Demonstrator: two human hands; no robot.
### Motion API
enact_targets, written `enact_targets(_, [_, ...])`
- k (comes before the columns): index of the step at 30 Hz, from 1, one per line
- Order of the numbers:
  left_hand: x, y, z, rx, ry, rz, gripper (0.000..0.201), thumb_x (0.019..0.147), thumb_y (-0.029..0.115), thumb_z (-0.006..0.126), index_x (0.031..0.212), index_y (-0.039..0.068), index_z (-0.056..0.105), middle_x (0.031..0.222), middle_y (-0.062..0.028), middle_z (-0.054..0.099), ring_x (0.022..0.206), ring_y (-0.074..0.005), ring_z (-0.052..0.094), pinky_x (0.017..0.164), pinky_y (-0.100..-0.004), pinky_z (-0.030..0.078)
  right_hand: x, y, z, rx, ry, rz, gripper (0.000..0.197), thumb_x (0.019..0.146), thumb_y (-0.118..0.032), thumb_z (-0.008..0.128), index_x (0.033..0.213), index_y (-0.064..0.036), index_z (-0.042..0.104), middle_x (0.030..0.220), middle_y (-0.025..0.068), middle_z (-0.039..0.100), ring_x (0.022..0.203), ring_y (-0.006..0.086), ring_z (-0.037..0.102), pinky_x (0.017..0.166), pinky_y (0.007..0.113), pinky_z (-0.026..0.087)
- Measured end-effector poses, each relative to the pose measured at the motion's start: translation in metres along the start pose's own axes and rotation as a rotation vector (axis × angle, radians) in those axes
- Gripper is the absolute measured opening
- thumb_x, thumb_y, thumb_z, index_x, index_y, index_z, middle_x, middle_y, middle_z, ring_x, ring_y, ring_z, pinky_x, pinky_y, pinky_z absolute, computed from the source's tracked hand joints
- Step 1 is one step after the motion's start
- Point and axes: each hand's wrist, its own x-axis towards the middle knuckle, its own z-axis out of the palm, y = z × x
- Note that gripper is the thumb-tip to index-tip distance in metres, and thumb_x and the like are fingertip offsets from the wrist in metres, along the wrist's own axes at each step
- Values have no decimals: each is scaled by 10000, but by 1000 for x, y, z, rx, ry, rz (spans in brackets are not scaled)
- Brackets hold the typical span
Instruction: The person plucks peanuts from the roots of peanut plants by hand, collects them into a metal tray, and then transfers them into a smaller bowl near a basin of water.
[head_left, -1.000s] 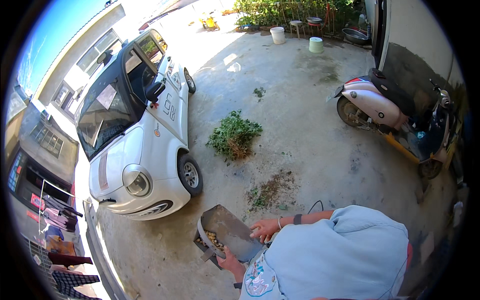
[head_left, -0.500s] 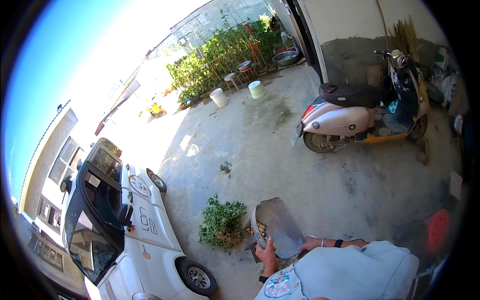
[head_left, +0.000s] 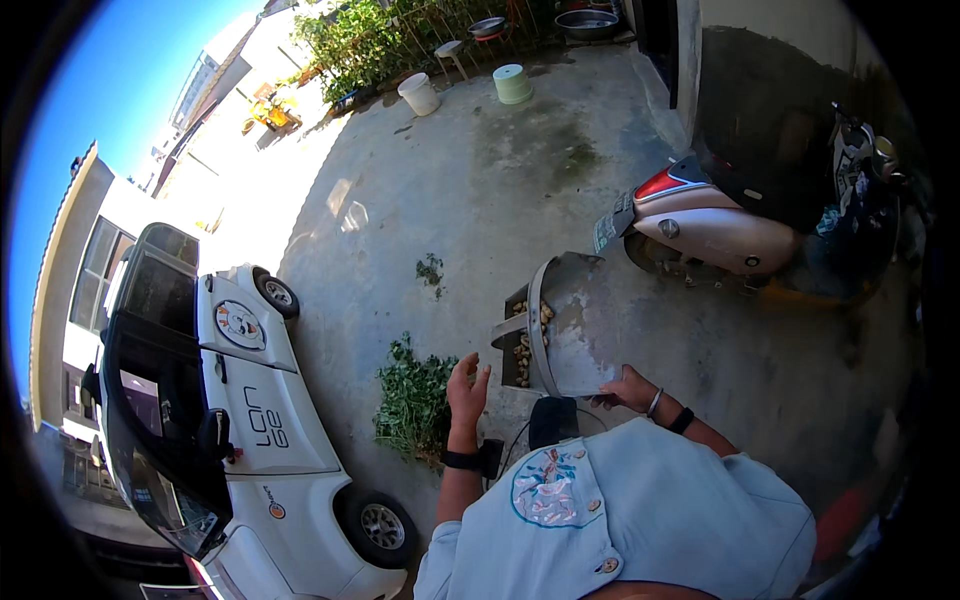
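My right hand (head_left: 630, 388) has its fingers closed on the near edge of a grey metal scoop (head_left: 590, 335), shaped like a broad dustpan with a curved band across it. Small tan lumps that look like peanuts (head_left: 522, 345) lie at its left end, behind the band. A short strap-like handle (head_left: 508, 330) sticks out on that side. My left hand (head_left: 468, 385) is raised left of the scoop, apart from it, fingers spread and holding nothing. Near it, a bunch of leafy green plants (head_left: 412, 400) lies on the concrete.
A white car (head_left: 265, 410) stands close on the left. To the right is a pink scooter (head_left: 715, 225). Farther ahead are a white bucket (head_left: 418, 95), a pale green bucket (head_left: 512, 85), a stool (head_left: 450, 50) and a metal basin (head_left: 587, 25). Some loose leaves (head_left: 430, 272) lie on the ground.
My left hand has let go of the scoop's rim and moved left, opening. The scoop has shifted forward relative to the plants, still in my right hand. The whole view has tilted down.
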Motion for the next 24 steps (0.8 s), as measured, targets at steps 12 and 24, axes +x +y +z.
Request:
enact_targets(12, [359, 32, 72, 90, -598, 446, 481, 621, 167, 678, 1053, 33, 517, 974, -153, 568, 899, -321, 531, 770, -361, 431, 178, -166, -74, 64, 209, -60, 275, 756, -57, 486, 1009, 51, 478, 812, 143, 593, 628, 201, 605, 534, 248, 491])
enact_targets(24, [661, 81, 216, -62, -860, 227, 364, 651, 241, 710, 824, -35, 549, 607, -94, 512, 575, -140, 475, 524, -313, 380, 427, -334, -271, 283, 537, -247, 232, 835, -286, 496, 907, -66, 496, 676, 18, 535, 489, 112, 522, 396, 220, 389])
